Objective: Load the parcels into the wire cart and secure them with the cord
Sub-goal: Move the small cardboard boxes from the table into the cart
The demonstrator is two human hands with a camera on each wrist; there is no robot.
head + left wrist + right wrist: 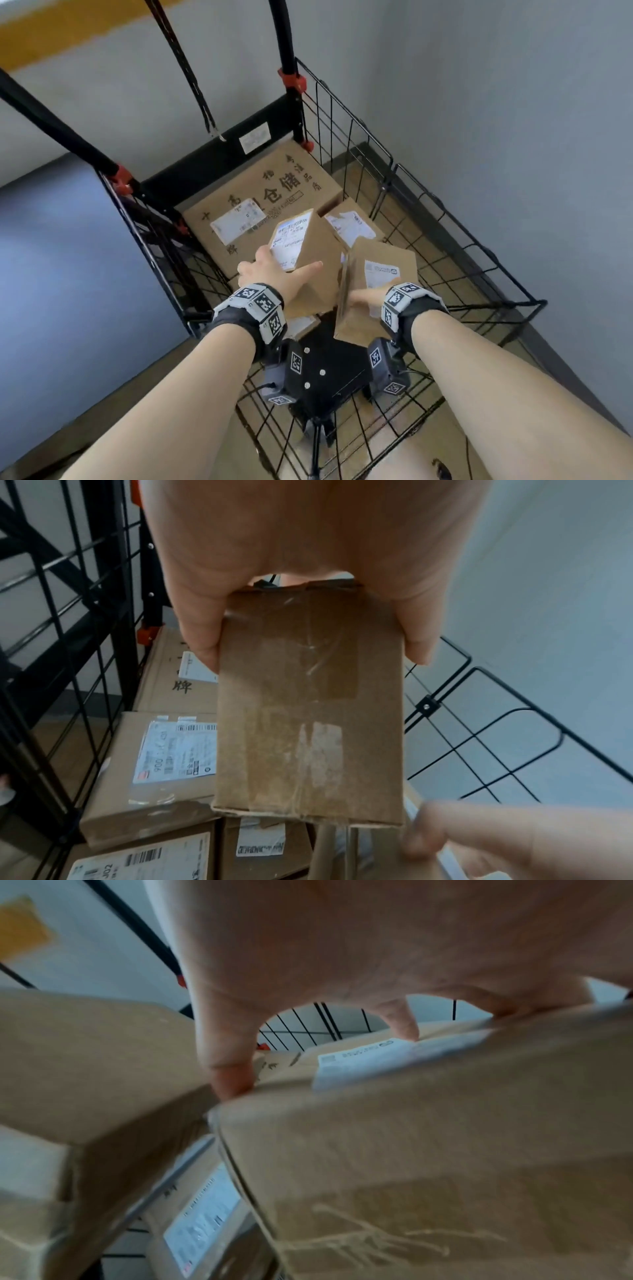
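The black wire cart (pixel 455 219) stands below me with several cardboard parcels in it; a large printed box (pixel 260 185) lies at its back. My left hand (pixel 274 274) grips a small labelled parcel (pixel 305 246) above them, thumb and fingers on opposite sides (pixel 311 653). That parcel's taped face (pixel 308 710) fills the left wrist view. My right hand (pixel 373 294) grips a second parcel (pixel 380 270) beside it, held by its top edge (pixel 320 1058). The two held parcels almost touch. A black cord (pixel 191 78) with a metal hook hangs from the handle.
Red clamps (pixel 291 80) join the handle posts to the cart frame. Labelled parcels (pixel 150 764) lie flat under the held ones. Grey walls close in behind and on the right. A black rig (pixel 322 373) sits near my body over the cart's near end.
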